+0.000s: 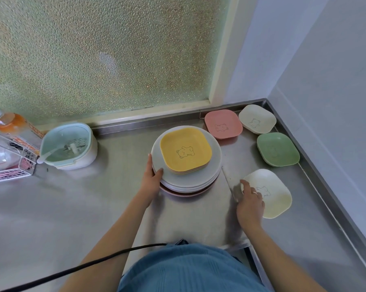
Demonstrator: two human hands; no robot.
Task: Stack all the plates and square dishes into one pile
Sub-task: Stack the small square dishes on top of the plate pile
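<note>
A pile of round plates (214,165) stands mid-counter, with a yellow square dish (186,150) on top over other square dishes. My left hand (151,178) rests against the pile's left rim, thumb on the top plate. My right hand (249,202) lies on the left edge of a cream square dish (272,197) that sits flat on the counter; whether it grips the dish is unclear. A pink square dish (223,124), another cream one (257,119) and a green one (278,149) lie apart near the back right corner.
A pale green strainer basket with a white spoon (69,144) sits left of the pile. A wire rack (9,163) and an orange drink bottle (8,123) are at far left. The steel counter (72,207) has a raised rim along the back and right wall.
</note>
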